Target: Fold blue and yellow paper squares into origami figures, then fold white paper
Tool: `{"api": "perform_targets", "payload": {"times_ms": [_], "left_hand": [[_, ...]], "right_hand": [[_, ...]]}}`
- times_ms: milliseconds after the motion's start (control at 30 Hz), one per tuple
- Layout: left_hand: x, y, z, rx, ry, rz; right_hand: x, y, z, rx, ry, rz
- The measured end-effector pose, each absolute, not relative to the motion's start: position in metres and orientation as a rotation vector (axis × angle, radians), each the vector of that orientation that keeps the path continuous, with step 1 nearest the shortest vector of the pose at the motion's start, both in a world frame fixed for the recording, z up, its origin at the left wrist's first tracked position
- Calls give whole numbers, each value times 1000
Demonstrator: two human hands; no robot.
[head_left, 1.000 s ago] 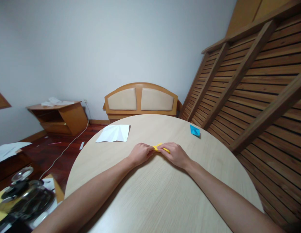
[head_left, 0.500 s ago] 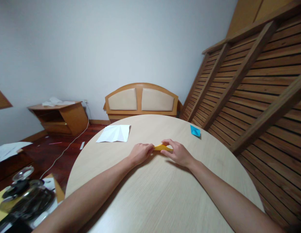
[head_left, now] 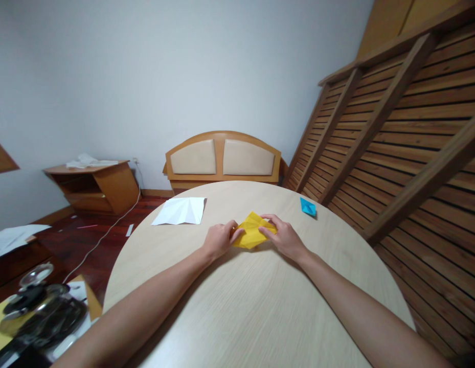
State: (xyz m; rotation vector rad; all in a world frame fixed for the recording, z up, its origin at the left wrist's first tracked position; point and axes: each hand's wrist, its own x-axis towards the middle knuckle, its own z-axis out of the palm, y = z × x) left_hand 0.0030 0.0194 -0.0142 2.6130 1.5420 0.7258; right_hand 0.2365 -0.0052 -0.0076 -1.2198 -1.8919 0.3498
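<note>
A folded yellow paper (head_left: 252, 232) is held up off the round light-wood table (head_left: 241, 306), spread out between both hands. My left hand (head_left: 218, 241) pinches its left edge. Its right edge sits between the thumb and fingers of my right hand (head_left: 285, 238). A creased white paper sheet (head_left: 179, 210) lies flat at the far left of the table. A small blue folded paper (head_left: 308, 206) rests near the far right edge.
Beyond the table stands a wooden headboard with beige panels (head_left: 222, 158). A slatted wooden frame (head_left: 394, 133) leans along the right. A low wooden cabinet (head_left: 95, 186) is at the left wall, a metal pot (head_left: 38, 317) at the bottom left.
The yellow paper was pressed flat and narrow under my fingers; now it has opened out wider and is lifted, tilted toward me. My hands have moved slightly apart.
</note>
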Motion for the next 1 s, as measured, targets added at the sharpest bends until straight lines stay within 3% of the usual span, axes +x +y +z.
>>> {"api": "perform_targets", "payload": {"times_ms": [300,833,1000], "left_hand": [[0,24,-15,2405,1468,947],[-13,40,-20,2311,1725,871],[-9,28,-18,2616,1258,943]], "right_hand": [[244,1,-9,-1233,-1784,502],[259,14,-30,-1426,-1845,490],[256,11,-33,-1479,-1889,494]]}}
